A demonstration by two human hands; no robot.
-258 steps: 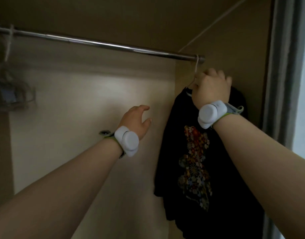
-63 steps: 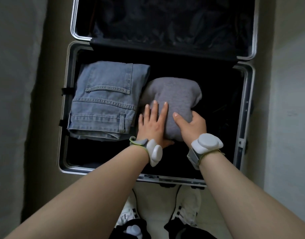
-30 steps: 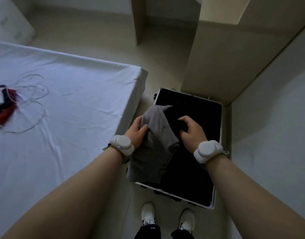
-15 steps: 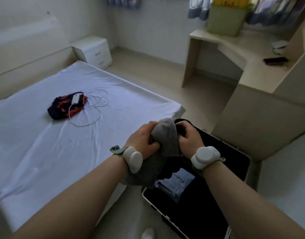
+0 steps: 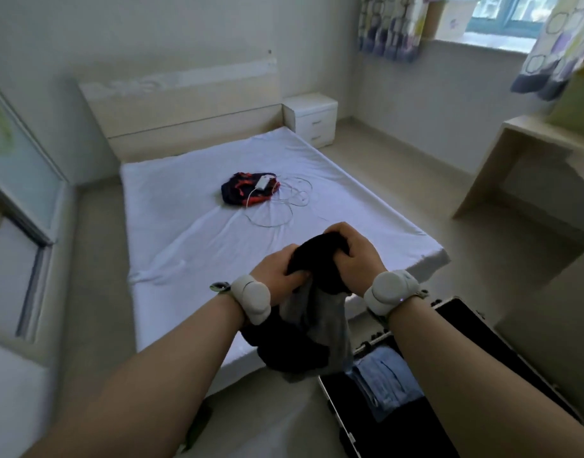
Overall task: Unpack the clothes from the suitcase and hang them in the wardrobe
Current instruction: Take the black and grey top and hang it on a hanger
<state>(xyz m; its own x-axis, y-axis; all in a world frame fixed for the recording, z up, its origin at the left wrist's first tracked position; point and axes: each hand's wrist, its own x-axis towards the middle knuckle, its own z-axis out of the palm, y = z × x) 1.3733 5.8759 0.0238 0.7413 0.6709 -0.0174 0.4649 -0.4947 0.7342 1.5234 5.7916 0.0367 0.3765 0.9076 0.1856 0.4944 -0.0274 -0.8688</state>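
Head view: a bunched dark grey and black fabric garment [image 5: 312, 312] was held up in the air between both hands. Its top was gathered into a dark wad, and the looser grey folds hung below the wrists. The left hand [image 5: 277, 274] was curled around the wad's left side and the right hand [image 5: 353, 251] was clamped over its top. The garment hung above the foot corner of a white-sheeted bed [image 5: 191, 233] and the near rim of an open black suitcase [image 5: 403, 434], in which folded light blue denim jeans [image 5: 386, 381] were seen. Bare pale floor [image 5: 393, 180] was left open between the bed and a light wooden desk [image 5: 522, 166]. A crumpled red and navy bundle [image 5: 247, 190] and a looped white cable [image 5: 284, 206] lay on the sheet.
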